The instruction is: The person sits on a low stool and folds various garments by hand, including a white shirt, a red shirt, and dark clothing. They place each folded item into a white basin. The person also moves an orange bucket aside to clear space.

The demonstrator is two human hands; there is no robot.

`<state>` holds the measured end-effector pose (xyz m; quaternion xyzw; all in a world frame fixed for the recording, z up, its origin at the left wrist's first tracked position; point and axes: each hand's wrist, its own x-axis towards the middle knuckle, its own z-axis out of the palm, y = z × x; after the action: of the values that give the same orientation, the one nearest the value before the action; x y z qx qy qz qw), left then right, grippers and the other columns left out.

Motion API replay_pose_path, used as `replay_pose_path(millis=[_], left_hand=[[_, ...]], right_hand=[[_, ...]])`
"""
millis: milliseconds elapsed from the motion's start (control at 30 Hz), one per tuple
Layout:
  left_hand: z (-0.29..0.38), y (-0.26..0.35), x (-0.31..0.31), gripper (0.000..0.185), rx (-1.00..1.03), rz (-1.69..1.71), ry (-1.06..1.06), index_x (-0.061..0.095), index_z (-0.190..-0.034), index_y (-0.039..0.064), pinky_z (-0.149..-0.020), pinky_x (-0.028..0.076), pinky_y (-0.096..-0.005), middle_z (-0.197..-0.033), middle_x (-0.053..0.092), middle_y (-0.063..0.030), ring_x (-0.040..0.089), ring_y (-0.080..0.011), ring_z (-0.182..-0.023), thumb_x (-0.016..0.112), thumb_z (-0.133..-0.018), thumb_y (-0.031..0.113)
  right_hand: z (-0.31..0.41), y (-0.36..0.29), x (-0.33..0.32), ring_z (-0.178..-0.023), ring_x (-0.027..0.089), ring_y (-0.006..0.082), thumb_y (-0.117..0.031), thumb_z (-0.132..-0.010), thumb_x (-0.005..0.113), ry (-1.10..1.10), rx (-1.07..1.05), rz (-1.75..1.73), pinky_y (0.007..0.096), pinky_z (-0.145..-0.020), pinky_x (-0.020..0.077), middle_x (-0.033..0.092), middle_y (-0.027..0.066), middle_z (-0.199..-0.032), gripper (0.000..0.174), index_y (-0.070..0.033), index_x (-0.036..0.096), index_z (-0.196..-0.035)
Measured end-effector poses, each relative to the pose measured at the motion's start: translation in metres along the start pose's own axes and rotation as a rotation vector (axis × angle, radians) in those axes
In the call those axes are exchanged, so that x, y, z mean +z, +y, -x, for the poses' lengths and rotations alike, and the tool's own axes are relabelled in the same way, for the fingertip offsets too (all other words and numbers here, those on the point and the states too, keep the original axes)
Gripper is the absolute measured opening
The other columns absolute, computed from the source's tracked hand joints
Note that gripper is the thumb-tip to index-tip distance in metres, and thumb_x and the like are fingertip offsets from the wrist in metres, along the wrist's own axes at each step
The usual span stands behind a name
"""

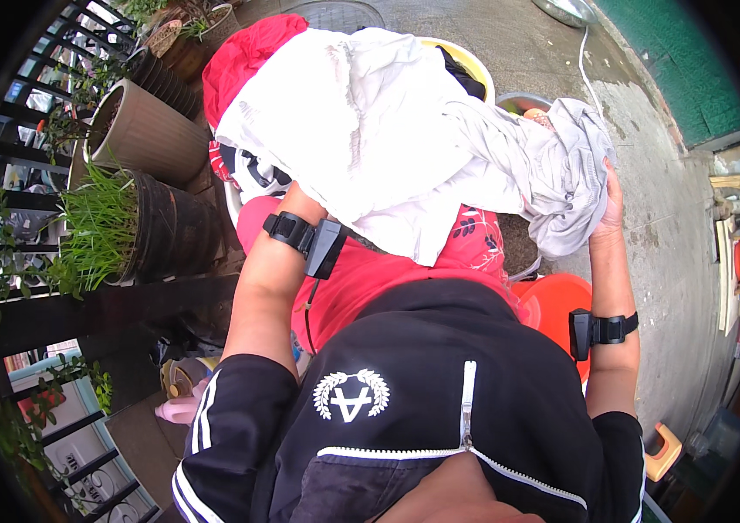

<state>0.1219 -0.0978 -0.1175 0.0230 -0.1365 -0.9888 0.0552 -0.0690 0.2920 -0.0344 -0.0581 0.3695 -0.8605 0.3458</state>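
Note:
A large white cloth garment point(370, 131) is spread over my lap and over a yellow-rimmed basin point(477, 62). My right hand point(613, 202) grips a bunched, light grey ribbed part of the fabric point(566, 176) at the right. The white cloth covers my left hand; only the wrist and forearm show at its lower edge, so its fingers are hidden. Dark cloth point(461, 72) lies in the basin, and red cloth point(245, 59) is heaped at the upper left. Beneath the garment, black-and-white cloth point(252, 170) shows at the left. A metal bowl point(523, 102) stands partly behind the grey fabric.
Plant pots point(154, 131) and a black pot of grass point(174, 225) stand at the left by a black railing point(23, 314). An orange-red basin point(556, 301) is beside my right hip. A pink bottle point(177, 410) is at the lower left, a yellow handled object point(664, 451) at the lower right.

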Motion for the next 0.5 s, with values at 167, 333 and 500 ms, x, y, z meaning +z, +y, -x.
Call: replay_pose_path(millis=[167,333,500], left_hand=[[0.020,0.003,-0.013,0.038,0.080,-0.036,0.085,0.046,-0.128,0.005,-0.086,0.048,-0.0334,-0.120,0.057,-0.0093,0.057,-0.0203,-0.106,0.046,-0.094,0.022],[0.035,-0.003,-0.024,0.038,0.180,-0.016,0.156,0.046,-0.128,0.005,-0.086,0.048,-0.0335,-0.120,0.057,-0.0093,0.057,-0.0204,-0.106,0.046,-0.094,0.022],[0.063,-0.005,-0.038,0.038,0.242,-0.007,0.248,0.046,-0.128,0.005,-0.087,0.048,-0.0335,-0.120,0.057,-0.0093,0.056,-0.0205,-0.106,0.046,-0.094,0.022]], right_hand=[[-0.020,-0.001,0.018,-0.109,0.056,0.0251,-0.024,-0.088,0.052,0.150,-0.036,0.039,0.0390,-0.097,0.0417,0.057,0.0126,-0.119,0.044,0.000,0.048,-0.125],[-0.052,-0.004,0.097,-0.109,0.055,0.0250,-0.030,-0.091,0.043,0.162,-0.242,0.192,0.0390,-0.097,0.0422,0.056,0.0118,-0.121,0.044,-0.002,0.048,-0.125],[-0.098,-0.003,0.190,-0.110,0.053,0.0253,-0.031,-0.091,0.038,-0.069,-0.396,0.232,0.0397,-0.097,0.0407,0.057,0.0121,-0.119,0.044,-0.003,0.051,-0.121]])
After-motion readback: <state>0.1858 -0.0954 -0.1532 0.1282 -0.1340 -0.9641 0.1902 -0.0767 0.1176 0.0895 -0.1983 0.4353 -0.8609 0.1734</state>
